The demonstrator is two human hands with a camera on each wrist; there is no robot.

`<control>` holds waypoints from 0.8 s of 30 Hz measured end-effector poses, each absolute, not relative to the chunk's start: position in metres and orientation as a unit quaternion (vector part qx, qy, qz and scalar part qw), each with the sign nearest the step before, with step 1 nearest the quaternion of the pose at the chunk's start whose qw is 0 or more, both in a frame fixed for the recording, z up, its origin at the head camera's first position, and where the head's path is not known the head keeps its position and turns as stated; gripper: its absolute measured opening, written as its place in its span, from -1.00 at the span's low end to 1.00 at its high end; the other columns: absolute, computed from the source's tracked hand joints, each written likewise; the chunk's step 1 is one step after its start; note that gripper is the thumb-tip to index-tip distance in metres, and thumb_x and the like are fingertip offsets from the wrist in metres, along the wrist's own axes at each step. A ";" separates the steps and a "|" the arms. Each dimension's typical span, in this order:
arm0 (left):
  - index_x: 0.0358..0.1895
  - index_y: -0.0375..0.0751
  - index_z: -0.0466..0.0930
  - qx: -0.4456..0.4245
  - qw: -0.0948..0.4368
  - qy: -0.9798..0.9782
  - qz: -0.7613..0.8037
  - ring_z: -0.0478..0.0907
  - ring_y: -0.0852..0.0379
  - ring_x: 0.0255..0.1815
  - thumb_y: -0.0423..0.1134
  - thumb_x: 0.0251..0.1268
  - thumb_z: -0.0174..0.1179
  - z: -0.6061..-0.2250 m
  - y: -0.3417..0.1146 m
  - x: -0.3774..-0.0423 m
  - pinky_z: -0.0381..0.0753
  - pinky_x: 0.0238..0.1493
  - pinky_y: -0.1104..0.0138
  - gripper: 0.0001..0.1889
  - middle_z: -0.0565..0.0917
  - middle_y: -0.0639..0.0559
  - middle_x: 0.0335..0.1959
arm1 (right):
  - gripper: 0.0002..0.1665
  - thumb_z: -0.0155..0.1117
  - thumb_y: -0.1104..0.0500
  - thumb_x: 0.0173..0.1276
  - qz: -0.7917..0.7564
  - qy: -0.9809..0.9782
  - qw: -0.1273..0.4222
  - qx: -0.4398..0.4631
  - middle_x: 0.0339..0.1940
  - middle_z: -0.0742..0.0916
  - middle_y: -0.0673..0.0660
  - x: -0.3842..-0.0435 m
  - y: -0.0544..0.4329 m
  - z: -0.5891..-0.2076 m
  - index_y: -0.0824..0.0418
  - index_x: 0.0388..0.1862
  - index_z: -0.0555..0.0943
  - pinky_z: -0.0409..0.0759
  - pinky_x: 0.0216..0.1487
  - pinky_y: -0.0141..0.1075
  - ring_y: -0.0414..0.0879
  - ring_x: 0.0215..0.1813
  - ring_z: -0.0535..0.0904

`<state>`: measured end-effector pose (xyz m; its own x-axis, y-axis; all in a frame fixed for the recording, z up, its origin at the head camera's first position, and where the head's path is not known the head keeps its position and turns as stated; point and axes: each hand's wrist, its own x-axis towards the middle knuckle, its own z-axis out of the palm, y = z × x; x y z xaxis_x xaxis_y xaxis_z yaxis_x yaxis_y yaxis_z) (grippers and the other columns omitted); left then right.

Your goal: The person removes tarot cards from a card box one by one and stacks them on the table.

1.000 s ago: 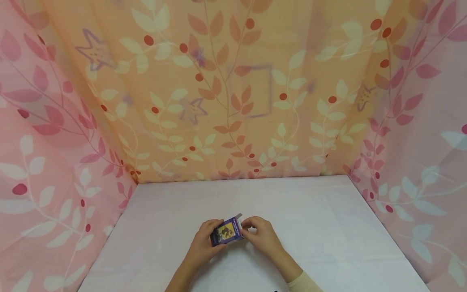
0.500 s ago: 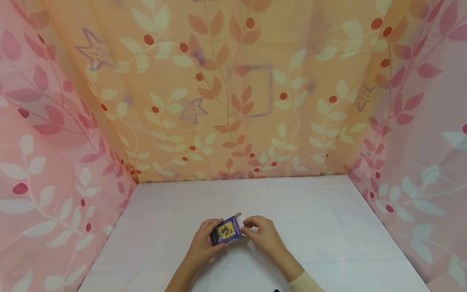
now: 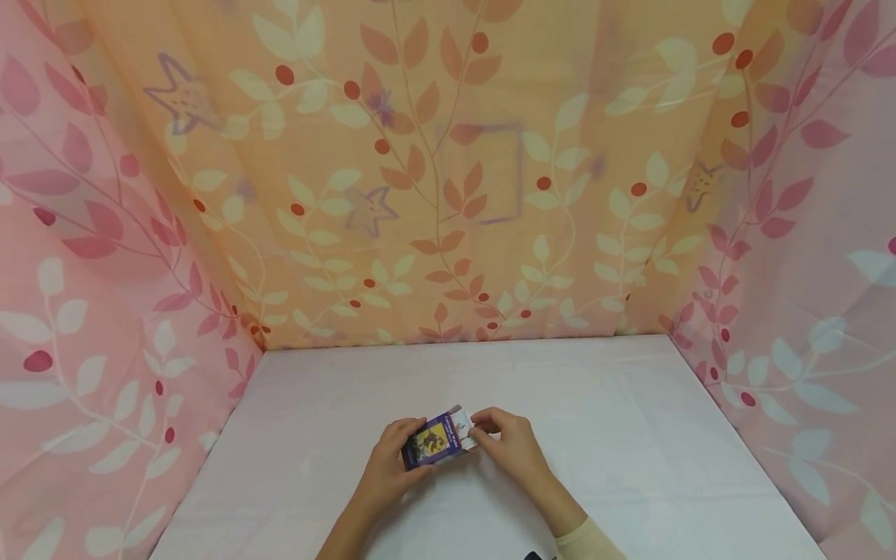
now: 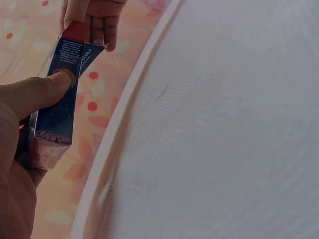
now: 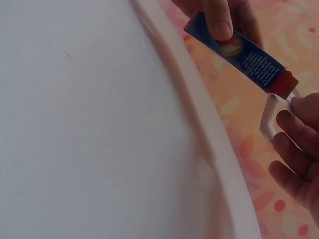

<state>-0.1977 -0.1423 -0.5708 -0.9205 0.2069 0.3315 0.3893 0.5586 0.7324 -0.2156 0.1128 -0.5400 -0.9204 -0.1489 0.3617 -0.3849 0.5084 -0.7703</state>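
Observation:
My left hand point(image 3: 393, 459) grips a small card box point(image 3: 430, 442), its thumb along one narrow side and fingers behind. The box is purple-blue with a yellow picture on its front and stands tilted above the table. At its open end a white card stack point(image 3: 463, 422) sticks out. My right hand point(image 3: 514, 451) pinches the stack at its outer edge between thumb and forefinger. A red tab point(image 5: 283, 84) and a white flap point(image 5: 269, 117) show at that end in the right wrist view. Most of the cards are hidden inside the box.
A white-covered table point(image 3: 315, 404) spreads below both hands. Behind it hangs an orange leaf-patterned curtain point(image 3: 434, 295), with pink ones point(image 3: 98, 295) at the sides. Part of a small dark object point(image 3: 533, 556) shows at the bottom edge.
My right hand has moved slightly right and away from the box, and more of the white card stack shows at the open end. My left hand stays nearly in place around the box.

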 end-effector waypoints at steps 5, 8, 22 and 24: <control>0.39 0.13 0.51 -0.167 0.106 -0.876 -0.439 0.46 0.13 0.35 -0.19 -0.10 0.67 -0.570 -0.142 -0.198 0.45 0.41 -0.05 -0.14 0.54 0.21 0.28 | -0.83 0.52 0.21 0.28 0.489 -0.853 0.119 0.135 -0.39 0.80 -0.16 -0.217 0.115 -0.538 0.02 -0.18 0.74 0.63 -0.27 -0.40 -0.28 -0.30 0.69; 0.40 0.14 0.50 -0.168 0.109 -0.876 -0.439 0.47 0.11 0.35 -0.19 -0.11 0.67 -0.570 -0.143 -0.197 0.46 0.40 -0.05 -0.13 0.55 0.19 0.28 | -0.83 0.52 0.22 0.27 0.504 -0.847 0.116 0.122 -0.41 0.79 -0.17 -0.217 0.117 -0.536 0.03 -0.18 0.75 0.62 -0.29 -0.40 -0.28 -0.32 0.68; 0.40 0.06 0.51 -0.165 0.113 -0.874 -0.443 0.47 0.08 0.34 -0.20 -0.11 0.67 -0.568 -0.144 -0.196 0.46 0.39 -0.08 -0.13 0.55 0.16 0.29 | -0.82 0.52 0.24 0.28 0.537 -0.828 0.129 0.100 -0.36 0.80 -0.11 -0.221 0.126 -0.532 0.04 -0.16 0.76 0.66 -0.24 -0.39 -0.25 -0.30 0.68; 0.40 0.08 0.50 -0.164 0.113 -0.874 -0.442 0.47 0.09 0.34 -0.20 -0.11 0.67 -0.567 -0.144 -0.197 0.46 0.39 -0.07 -0.13 0.54 0.17 0.29 | -0.82 0.51 0.24 0.28 0.539 -0.826 0.133 0.099 -0.36 0.80 -0.11 -0.221 0.127 -0.531 0.05 -0.16 0.76 0.66 -0.24 -0.40 -0.25 -0.30 0.68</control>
<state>-0.1967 -0.1440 -0.5674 -0.9207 0.1865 0.3429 0.3867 0.5548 0.7366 -0.2214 0.1274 -0.5314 -0.9449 -0.0202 0.3267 -0.3072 0.3997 -0.8637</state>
